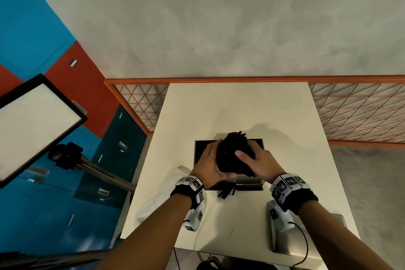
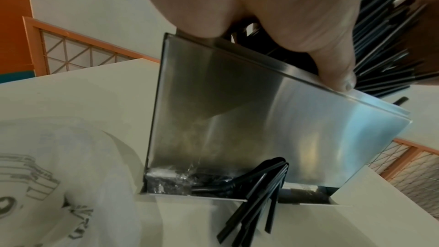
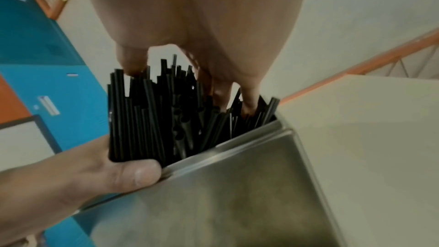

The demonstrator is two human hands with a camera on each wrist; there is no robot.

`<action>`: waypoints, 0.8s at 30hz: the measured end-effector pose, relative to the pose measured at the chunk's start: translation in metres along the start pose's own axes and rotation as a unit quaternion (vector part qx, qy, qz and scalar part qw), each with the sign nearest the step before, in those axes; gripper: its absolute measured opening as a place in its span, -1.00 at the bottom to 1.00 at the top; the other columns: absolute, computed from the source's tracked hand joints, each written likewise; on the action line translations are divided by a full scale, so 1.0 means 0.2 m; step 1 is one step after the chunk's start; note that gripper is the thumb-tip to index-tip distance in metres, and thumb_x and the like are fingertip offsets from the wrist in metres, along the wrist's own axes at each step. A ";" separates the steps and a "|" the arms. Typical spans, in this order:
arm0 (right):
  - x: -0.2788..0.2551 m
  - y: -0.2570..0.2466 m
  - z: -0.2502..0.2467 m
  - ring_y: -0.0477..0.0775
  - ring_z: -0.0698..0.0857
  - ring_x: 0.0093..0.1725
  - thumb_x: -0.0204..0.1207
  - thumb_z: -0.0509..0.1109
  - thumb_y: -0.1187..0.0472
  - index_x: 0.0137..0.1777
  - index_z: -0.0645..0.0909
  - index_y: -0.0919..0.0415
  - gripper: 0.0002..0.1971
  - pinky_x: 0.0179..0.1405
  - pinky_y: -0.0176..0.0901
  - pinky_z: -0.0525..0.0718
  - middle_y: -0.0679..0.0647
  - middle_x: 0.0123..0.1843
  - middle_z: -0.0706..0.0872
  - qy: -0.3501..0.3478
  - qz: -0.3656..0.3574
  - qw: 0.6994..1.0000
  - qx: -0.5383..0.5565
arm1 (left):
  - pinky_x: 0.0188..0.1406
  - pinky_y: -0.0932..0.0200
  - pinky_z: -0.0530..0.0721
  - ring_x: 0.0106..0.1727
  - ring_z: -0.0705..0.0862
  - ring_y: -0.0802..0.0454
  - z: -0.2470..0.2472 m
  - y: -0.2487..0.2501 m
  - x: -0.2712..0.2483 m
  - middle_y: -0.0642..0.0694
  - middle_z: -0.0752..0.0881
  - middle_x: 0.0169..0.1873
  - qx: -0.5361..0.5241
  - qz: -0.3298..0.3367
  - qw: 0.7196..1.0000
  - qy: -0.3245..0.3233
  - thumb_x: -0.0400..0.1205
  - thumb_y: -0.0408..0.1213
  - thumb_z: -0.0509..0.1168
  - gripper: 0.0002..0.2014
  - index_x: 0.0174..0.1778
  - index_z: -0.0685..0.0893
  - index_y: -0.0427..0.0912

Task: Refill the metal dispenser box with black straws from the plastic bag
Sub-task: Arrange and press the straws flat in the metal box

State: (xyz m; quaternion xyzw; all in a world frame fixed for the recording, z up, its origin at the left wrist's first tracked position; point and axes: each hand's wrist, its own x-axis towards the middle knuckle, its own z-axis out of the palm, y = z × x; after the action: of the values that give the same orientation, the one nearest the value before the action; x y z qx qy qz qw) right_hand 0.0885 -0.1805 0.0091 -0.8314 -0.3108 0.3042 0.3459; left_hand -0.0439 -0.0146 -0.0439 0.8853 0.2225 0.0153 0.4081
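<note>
In the middle of the pale table (image 1: pixel 236 105) stands the metal box (image 1: pixel 249 181), open at the top, and I have both hands over it. My left hand (image 1: pixel 211 166) wraps the left side of a thick bundle of black straws (image 1: pixel 232 153), thumb curled under the near end; the left wrist view shows that thumb (image 2: pixel 332 67) touching the box's top edge. My right hand (image 1: pixel 256 162) grips the bundle from the right, thumb across its top, and in the right wrist view its fingers (image 3: pixel 249 97) are pushed down among the straw ends. The bundle sits tilted in the box's mouth, its far ends sticking up above the rim. A few more straws (image 2: pixel 259 200) poke out of the slot at the bottom of the near face and lie on the table. The plastic bag (image 1: pixel 157 199) lies crumpled just left of the box, partly under my left wrist. A metal lid (image 1: pixel 311 241) rests at the table's near right corner.
</note>
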 end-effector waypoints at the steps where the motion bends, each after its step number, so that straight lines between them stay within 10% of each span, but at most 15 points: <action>1: -0.01 0.01 -0.01 0.13 0.71 0.19 0.47 0.24 -0.44 0.54 0.35 -0.02 -0.26 0.19 0.01 0.65 0.04 0.23 0.74 -0.014 -0.011 1.000 -0.018 | 0.57 -0.03 0.51 0.61 0.39 0.10 0.00 0.00 0.00 0.10 0.26 0.63 0.000 0.001 1.000 -0.001 0.22 0.29 0.61 0.23 0.74 0.07 0.13; 7: -0.02 0.04 -0.06 0.16 0.74 -0.10 0.40 0.11 -0.50 0.28 0.37 0.09 -0.28 -0.12 -0.04 0.66 0.07 -0.12 0.75 -0.042 -0.018 0.996 -0.079 | 0.60 -0.02 0.47 0.62 0.37 0.09 0.00 0.00 0.00 0.08 0.26 0.63 0.013 -0.001 1.000 -0.002 0.25 0.28 0.61 0.21 0.73 0.09 0.10; 18: -0.01 0.03 -0.13 -0.03 0.69 0.12 0.43 0.24 -0.44 0.43 0.53 -0.04 -0.32 0.08 -0.25 0.53 -0.09 0.15 0.75 -0.112 -0.031 0.990 -0.082 | 0.59 -0.03 0.49 0.60 0.40 0.09 0.00 0.00 0.00 0.07 0.31 0.60 0.003 0.000 1.000 0.003 0.23 0.23 0.65 0.21 0.72 0.11 0.11; 24: -0.02 0.01 -0.07 -0.12 0.61 0.21 0.21 0.68 -0.18 0.47 0.46 -0.11 -0.19 0.11 -0.35 0.49 -0.20 0.22 0.64 -0.168 -0.065 0.974 -0.135 | 0.59 -0.03 0.49 0.60 0.39 0.11 0.00 0.00 0.00 0.10 0.30 0.61 0.002 -0.004 1.000 0.002 0.21 0.30 0.62 0.23 0.72 0.10 0.12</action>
State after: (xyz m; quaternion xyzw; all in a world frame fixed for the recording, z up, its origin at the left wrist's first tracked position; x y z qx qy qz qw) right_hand 0.0971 -0.1898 0.0166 -0.7855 -0.4564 0.3710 0.1922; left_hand -0.0433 -0.0143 -0.0444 0.8853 0.2273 0.0147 0.4055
